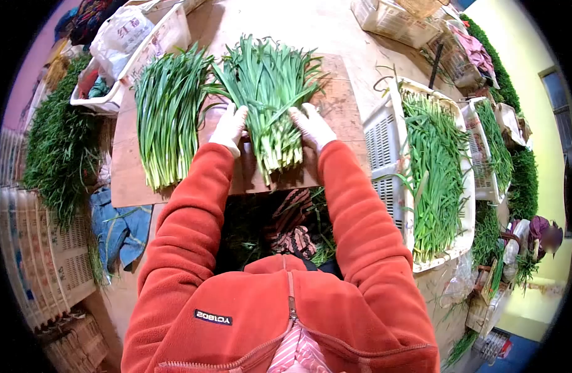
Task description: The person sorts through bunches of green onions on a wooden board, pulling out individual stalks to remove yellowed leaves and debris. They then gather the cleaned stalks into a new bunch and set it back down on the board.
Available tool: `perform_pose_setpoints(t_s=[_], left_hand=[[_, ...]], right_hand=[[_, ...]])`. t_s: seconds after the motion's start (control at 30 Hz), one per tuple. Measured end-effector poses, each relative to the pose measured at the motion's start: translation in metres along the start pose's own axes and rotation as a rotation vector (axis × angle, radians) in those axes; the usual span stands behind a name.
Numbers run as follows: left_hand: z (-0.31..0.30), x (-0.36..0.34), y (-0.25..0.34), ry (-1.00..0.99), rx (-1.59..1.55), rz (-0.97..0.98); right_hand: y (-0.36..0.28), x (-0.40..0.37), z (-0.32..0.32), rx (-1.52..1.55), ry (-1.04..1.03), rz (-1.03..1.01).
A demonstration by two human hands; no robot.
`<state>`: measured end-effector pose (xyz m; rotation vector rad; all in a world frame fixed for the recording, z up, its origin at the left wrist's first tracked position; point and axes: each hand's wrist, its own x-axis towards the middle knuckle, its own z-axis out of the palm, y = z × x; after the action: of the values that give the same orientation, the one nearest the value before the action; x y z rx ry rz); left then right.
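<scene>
A loose bunch of garlic chives (270,81) lies on the wooden board (342,81), pale stem ends toward me and green leaves fanned away. My left hand (232,127), in a white glove, presses against the bunch's left side near the stems, fingers curled in. On the opposite side my right hand (312,126), also gloved in white, holds the bunch with its fingertips partly under the leaves. Both hands grip it between them. A second, longer pile of chives (171,118) rests on the board to the left, apart from my hands.
At the right stands a white plastic crate (385,133) full of chives, with more crates behind it. Another white basket (109,102) with a plastic bag stands at back left, near heaped greens (62,137). A person (538,239) is at far right.
</scene>
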<state>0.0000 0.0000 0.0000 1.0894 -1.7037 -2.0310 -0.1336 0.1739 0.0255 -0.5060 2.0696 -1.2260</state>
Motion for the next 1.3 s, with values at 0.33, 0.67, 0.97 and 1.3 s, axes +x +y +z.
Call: perform_pose_setpoints(t_s=[0.33,0.67,0.97,1.3], left_hand=[[-0.027,-0.015,0.005,0.135,0.363,0.291],[-0.02,-0.128,0.013,-0.043,-0.04,0.049],[-0.007,-0.099,-0.006,0.023,-0.074,-0.059],[0.005,-0.086,-0.004,-0.162,0.085,-0.088]], right_hand=[[0.018,-0.056,-0.055,-0.418,0.331,-0.289],[-0.041,-0.077,0.015,-0.321,0.244,-0.718],[-0.046,-0.042,0.039,-1.027,0.124,-0.96],[-0.063,-0.089,0.024,-1.143,-0.039,-1.047]])
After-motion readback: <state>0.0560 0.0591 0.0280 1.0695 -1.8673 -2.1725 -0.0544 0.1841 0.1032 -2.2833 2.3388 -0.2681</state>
